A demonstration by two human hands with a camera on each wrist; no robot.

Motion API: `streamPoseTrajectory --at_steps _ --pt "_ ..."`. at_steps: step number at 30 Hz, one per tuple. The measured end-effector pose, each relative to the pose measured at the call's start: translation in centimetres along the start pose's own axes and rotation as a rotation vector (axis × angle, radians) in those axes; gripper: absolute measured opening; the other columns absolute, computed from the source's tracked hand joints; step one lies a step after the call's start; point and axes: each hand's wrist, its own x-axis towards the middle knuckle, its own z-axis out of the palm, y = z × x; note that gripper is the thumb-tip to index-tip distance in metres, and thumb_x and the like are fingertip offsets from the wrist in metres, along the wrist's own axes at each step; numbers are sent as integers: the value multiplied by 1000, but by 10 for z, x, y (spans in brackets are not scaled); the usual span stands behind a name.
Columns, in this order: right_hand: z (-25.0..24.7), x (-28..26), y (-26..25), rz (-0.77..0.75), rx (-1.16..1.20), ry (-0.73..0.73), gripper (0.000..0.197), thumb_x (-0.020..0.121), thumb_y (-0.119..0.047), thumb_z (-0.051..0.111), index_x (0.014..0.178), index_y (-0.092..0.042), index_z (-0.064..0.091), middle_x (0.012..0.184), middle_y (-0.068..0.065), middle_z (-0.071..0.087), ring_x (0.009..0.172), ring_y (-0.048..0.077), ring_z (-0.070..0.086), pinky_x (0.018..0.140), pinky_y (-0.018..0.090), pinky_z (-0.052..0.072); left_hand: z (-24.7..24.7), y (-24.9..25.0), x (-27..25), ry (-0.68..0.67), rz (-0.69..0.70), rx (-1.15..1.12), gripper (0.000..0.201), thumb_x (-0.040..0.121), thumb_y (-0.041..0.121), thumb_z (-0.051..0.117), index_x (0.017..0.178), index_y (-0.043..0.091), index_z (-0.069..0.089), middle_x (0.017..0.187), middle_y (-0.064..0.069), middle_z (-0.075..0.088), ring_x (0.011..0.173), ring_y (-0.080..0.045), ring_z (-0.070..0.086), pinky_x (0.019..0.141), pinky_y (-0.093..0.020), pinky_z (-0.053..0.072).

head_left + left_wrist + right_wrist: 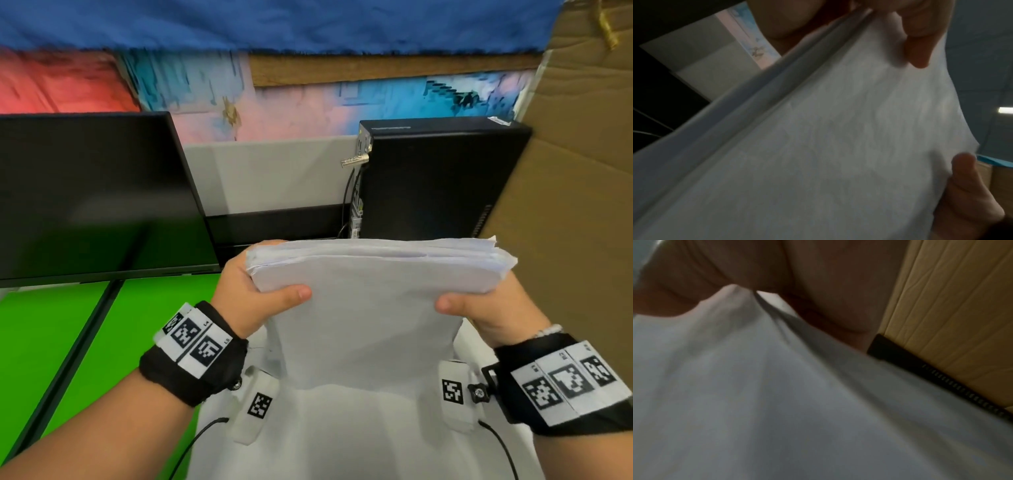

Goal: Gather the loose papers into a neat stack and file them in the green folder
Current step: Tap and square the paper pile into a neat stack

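Papers held up in both hands, above the table.

Stack of papers (373,274) stands approx upright at centre frame, top edge uneven w/ sheets fanned at 1 o'clock. Left hand (253,294) grips the stack's left side, thumb across the front face, fingers curled behind; right hand (493,308) grips the right side the same way. Left wrist view: thumb and a fingertip (918,47) on the sheet, stack edge running diagonally. Right wrist view blurred, only palm on paper clear. Green folder (68,342) lies open on the table (342,445) at 8 o'clock, apart from the stack. Black monitor (96,195) at 10 o'clock, black PC case (438,178) at 1 o'clock, cardboard (575,171) at 2 o'clock.
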Motion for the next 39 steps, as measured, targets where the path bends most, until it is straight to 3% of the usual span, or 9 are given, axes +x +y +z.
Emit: streamPoseTrajectory --at_steps 5,9,12,16,27,32,34,37,39 --pt "32 1 -4 -29 58 201 45 49 -11 86 89 -26 74 92 0 76 87 19 72 68 31 59 18 11 -3 10 58 89 71 58 35 73 122 11 54 120 -7 63 113 -16 60 95 -32 49" --pt "29 -5 -9 -29 90 295 36 47 -28 81 83 -28 75 90 -2 76 83 17 73 64 29 59 15 23 -3 160 171 -7 43 60 33 68 102 33 58 99 9 67 92 -1 64 79 -16 50" --pt "23 -7 -9 -30 31 302 52 39 -40 89 87 -26 74 91 0 76 83 18 73 63 28 58 11 34 -5 146 184 -161 30 64 45 72 92 37 63 95 6 74 89 -14 69 78 -26 54" --pt "22 -7 -8 -64 21 295 40 50 -19 84 87 -28 71 90 -2 75 83 16 72 62 27 57 12 40 -3 236 123 -103 12 67 33 61 75 31 69 86 7 75 86 -19 69 78 -34 54" --pt "27 -7 -9 -98 18 305 41 61 -8 67 98 -25 60 88 -9 74 82 9 70 61 22 56 16 42 6 411 2 -86 26 70 11 49 56 27 63 71 6 74 80 -21 66 78 -39 52" --pt "29 -10 -2 -54 -43 374 47 58 -46 76 100 -28 65 96 -7 74 86 12 71 63 24 57 15 39 5 337 10 -266 25 77 12 41 64 27 55 78 1 74 79 -17 67 69 -30 53" --pt "31 -10 1 -38 -63 449 31 66 -42 70 93 -29 67 89 -12 74 82 11 71 61 21 56 12 29 1 253 48 -223 9 85 26 46 80 21 51 81 4 72 77 -9 66 64 -23 54" --pt "37 -10 4 -51 -91 545 10 78 -28 65 88 -29 67 81 -17 73 75 4 69 60 20 54 13 9 -10 151 111 -49 75 59 56 75 107 9 42 99 4 60 85 0 61 70 -17 52" --pt "43 -13 2 -64 -95 569 17 73 -37 65 88 -30 67 82 -18 73 76 3 69 60 19 55 17 5 -20 144 150 121 80 52 46 78 116 13 43 108 10 55 98 7 57 81 -11 47"
